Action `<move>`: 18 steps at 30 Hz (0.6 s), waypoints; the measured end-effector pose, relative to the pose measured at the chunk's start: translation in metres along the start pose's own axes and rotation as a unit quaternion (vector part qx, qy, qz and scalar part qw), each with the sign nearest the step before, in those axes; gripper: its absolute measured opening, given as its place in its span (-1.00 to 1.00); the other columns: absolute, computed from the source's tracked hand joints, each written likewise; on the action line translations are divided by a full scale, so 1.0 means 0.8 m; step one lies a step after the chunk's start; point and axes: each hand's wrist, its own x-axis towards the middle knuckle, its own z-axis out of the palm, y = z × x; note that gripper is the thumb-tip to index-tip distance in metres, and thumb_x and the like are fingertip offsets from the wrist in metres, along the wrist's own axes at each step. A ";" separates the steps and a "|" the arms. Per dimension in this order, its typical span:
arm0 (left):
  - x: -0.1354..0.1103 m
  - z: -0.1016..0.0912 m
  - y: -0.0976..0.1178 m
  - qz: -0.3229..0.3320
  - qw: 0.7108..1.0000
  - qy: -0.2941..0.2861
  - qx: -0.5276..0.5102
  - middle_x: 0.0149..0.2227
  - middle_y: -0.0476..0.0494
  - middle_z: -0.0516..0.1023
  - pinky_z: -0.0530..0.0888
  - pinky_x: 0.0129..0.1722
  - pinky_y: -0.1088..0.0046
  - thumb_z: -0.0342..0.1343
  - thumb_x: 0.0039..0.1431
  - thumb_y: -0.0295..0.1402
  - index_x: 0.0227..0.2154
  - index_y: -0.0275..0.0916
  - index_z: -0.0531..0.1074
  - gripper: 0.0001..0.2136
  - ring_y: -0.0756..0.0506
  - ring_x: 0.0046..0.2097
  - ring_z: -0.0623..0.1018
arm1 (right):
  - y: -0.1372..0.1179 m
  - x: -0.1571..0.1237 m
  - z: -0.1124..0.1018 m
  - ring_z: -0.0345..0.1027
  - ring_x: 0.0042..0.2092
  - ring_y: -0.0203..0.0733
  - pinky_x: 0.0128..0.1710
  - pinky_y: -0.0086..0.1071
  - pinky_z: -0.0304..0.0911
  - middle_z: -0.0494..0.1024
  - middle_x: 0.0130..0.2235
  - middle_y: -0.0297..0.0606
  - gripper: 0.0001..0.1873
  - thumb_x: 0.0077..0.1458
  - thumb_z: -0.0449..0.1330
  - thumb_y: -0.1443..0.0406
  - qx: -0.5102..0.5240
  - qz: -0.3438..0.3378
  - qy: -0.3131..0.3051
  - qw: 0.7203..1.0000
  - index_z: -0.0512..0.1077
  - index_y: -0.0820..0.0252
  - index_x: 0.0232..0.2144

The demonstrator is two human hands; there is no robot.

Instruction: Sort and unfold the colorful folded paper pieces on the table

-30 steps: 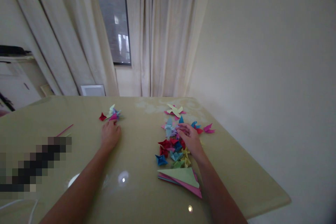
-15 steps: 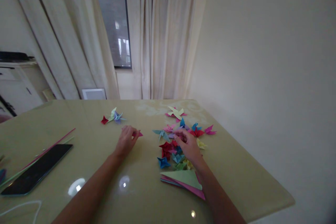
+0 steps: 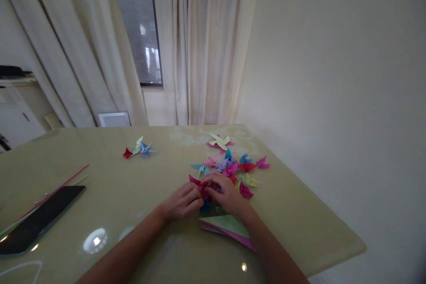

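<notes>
In the head view, the left hand [image 3: 182,200] and right hand [image 3: 225,193] were close together at crimson origami [image 3: 194,180] around the middle of the table [image 3: 106,195]. Their fingers were narrowly curled; whether either held a piece could not be told. Folded paper sheets [image 3: 229,225] lay nearer, a paper pinwheel [image 3: 219,142] farther right, a smartphone [image 3: 43,219] near left.

Cream curtains [image 3: 213,53] flanking dark window [image 3: 136,26]; pale wall [image 3: 333,75] right; glossy table [image 3: 299,226].

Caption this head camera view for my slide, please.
Left hand and right hand close together over colorful folded-paper pieces on a glossy table, pale curtains behind.
</notes>
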 end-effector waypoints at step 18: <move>-0.004 0.018 -0.001 -0.297 0.932 0.144 -0.150 -0.19 -0.14 0.53 0.55 -0.25 0.40 0.12 0.39 -0.38 0.06 -0.18 0.39 -0.77 -0.07 -0.24 0.53 | 0.001 0.000 -0.009 0.48 -0.25 -0.16 -0.22 -0.36 0.35 0.60 -0.26 -0.30 -0.88 0.29 0.23 0.26 0.022 0.057 0.072 0.996 0.57 0.10 -0.20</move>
